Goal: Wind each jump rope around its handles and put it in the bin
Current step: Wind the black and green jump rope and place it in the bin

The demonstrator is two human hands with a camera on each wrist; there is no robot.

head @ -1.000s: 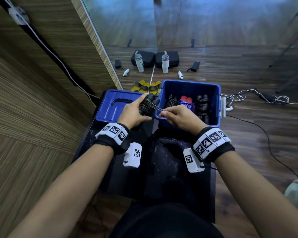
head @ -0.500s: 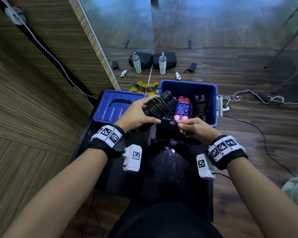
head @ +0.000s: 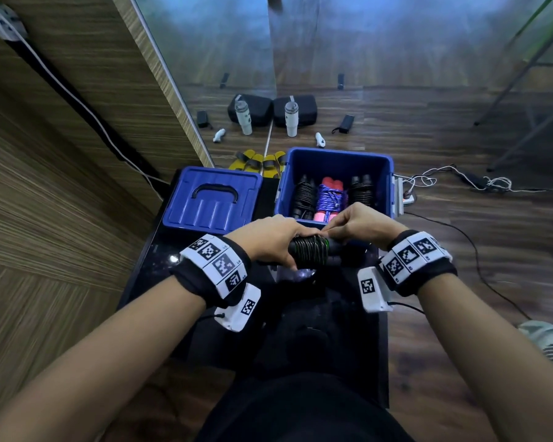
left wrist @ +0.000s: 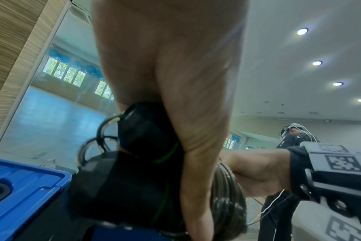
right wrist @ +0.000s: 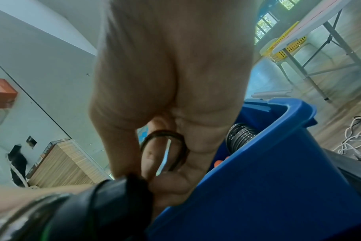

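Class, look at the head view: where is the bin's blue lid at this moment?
The blue lid lies flat, handle up, left of centre in the head view, on the dark table directly beside the open blue bin, just beyond the left hand.

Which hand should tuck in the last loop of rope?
Probably the right hand. It already pinches the loose loop beside the black jump rope, just in front of the bin. The left hand grips the handles, keeping the coils steady.
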